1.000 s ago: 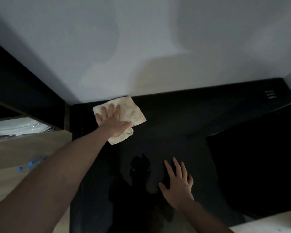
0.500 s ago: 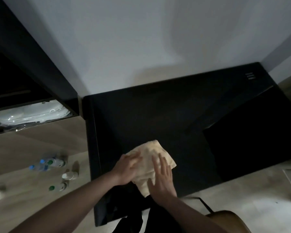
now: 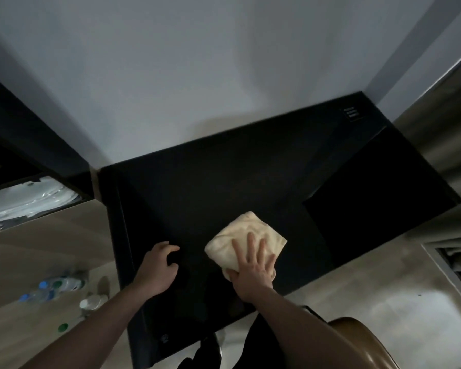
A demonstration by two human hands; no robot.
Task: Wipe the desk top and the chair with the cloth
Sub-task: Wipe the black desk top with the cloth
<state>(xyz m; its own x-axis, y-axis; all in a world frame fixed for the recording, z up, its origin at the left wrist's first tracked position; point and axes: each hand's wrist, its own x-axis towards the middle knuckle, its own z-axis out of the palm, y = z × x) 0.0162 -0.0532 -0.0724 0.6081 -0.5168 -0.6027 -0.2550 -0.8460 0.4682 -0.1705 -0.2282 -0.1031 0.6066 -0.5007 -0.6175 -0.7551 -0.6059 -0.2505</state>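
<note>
A big pale wall [image 3: 197, 75] is filling the top of the view, from 10 o'clock round to 2 o'clock. Below it the black desk [image 3: 224, 182] is sitting in the middle, its back edge touching the wall. The desk is so dark that its top is hard to make out, and its near corner is running off the bottom edge at 6 o'clock. A darker square patch [image 3: 370, 203] is lying on the desk at 3 o'clock; I cannot tell what it is.

A wood floor [image 3: 24, 262] is showing at 8 o'clock and a pale floor [image 3: 383, 302] at 4 o'clock. A black shelf [image 3: 24, 145] is hanging at 9 o'clock, cut off by the left edge, with something white and shiny [image 3: 24, 201] under it. The brown chair [image 3: 362, 339] is peeking in at 5 o'clock, mostly out of view.

The cloth [image 3: 248, 235] is lying folded on the desk, just right of the middle. The right hand [image 3: 253, 272] is pressing flat on its near part with fingers spread and straight, hiding that part. The left hand [image 3: 157, 267] is hovering just left of the cloth, at 7 o'clock, not touching it, with fingers loosely curled and holding nothing. I cannot tell if it is touching the desk.

Some small bottles [image 3: 61, 286] are lying blurry on the wood floor at 8 o'clock.
</note>
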